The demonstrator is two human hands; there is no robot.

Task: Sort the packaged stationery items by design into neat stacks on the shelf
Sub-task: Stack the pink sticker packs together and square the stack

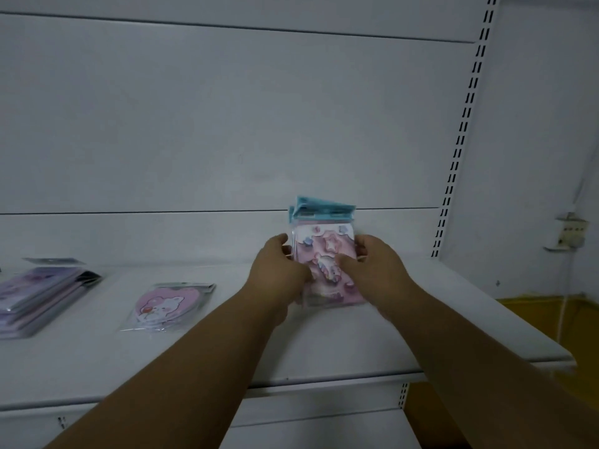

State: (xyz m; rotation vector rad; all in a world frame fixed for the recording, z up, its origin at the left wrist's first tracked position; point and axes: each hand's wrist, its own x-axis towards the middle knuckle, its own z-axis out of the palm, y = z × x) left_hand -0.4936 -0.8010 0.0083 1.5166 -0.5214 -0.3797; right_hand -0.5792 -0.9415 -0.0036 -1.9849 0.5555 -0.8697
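Both hands hold a small stack of pink unicorn packets (324, 247) with teal header cards, tilted up over the white shelf (291, 348). My left hand (278, 273) grips the stack's left side and my right hand (372, 270) grips its right side, thumb across the front. A single pink heart-shaped bear packet (165, 304) lies flat on the shelf to the left. At the far left edge lies a stack of purple packets (35, 296).
The shelf's white back panel (227, 124) rises behind. A slotted upright (463, 124) runs down the right side. Past the shelf's right end are a white wall with a socket (567, 234) and a yellow floor (551, 312).
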